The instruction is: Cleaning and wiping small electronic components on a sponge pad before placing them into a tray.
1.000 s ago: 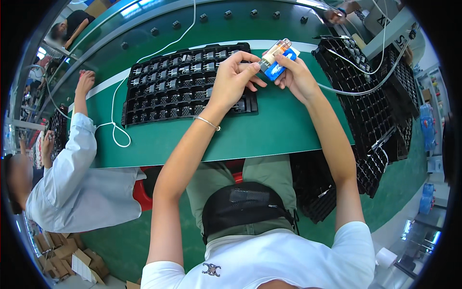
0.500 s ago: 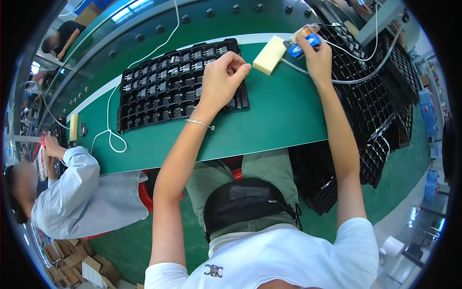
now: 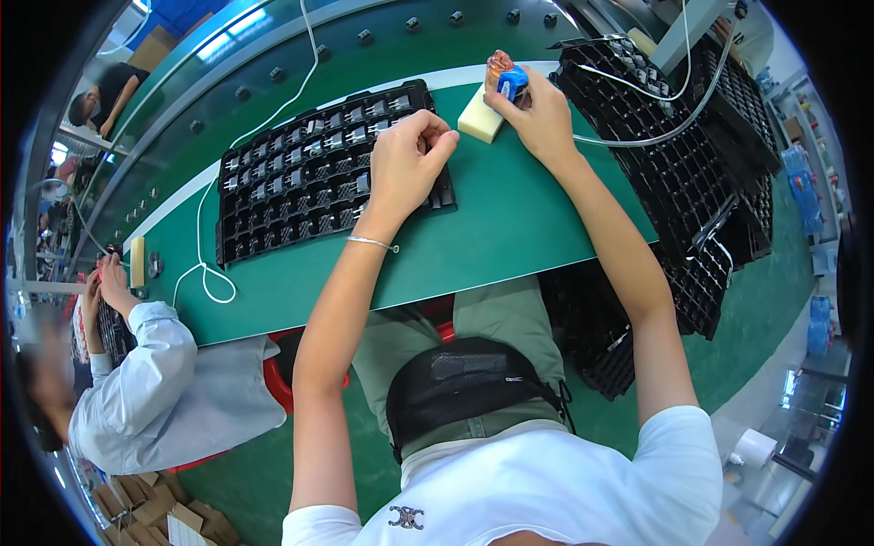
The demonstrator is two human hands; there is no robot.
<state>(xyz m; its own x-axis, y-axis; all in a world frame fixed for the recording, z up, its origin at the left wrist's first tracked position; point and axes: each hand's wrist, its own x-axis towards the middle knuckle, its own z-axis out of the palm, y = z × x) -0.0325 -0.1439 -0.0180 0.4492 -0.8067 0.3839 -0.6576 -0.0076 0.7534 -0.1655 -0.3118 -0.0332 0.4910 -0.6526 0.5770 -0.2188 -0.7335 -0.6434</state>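
Note:
My right hand grips a small blue-and-orange handheld device just above a pale yellow foam block. The kind of device is hard to make out behind my fingers. Over the right end of a black compartment tray, my left hand is held with thumb and fingertips pinched together. Whatever may be between those fingertips is hidden. Small dark plug-like parts with metal prongs sit in the tray's far rows. Several nearer pockets hold none.
Stacked black trays lean at the right, crossed by a clear hose. A white cord loops across the green table. Small dark parts lie along the far belt. A person in a light jacket works at the left.
My right hand has moved left with the device, from beside the stacked trays to above the foam block. My left hand stays over the tray, and the whole view has shifted slightly.

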